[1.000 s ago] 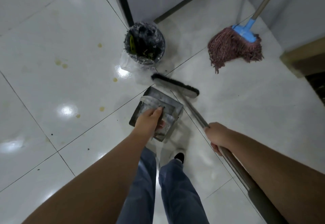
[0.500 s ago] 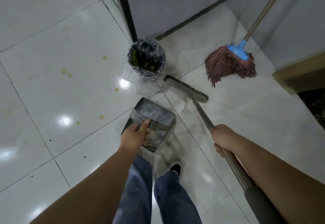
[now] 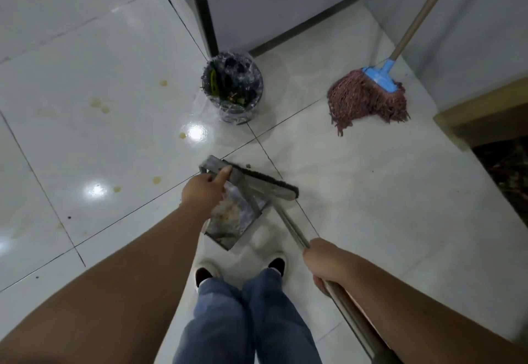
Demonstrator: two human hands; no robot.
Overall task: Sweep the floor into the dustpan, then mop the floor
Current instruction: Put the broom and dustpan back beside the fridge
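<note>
Sweeping nearly done — left hand grips the dustpan, right hand clasps the broom at its mouth; mop untouched, stains remain

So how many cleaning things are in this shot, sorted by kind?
Brooms: 1, right hand on its handle
Dustpans: 1, left hand holding it
Mops: 1
Bins: 1
Total: 4
</note>
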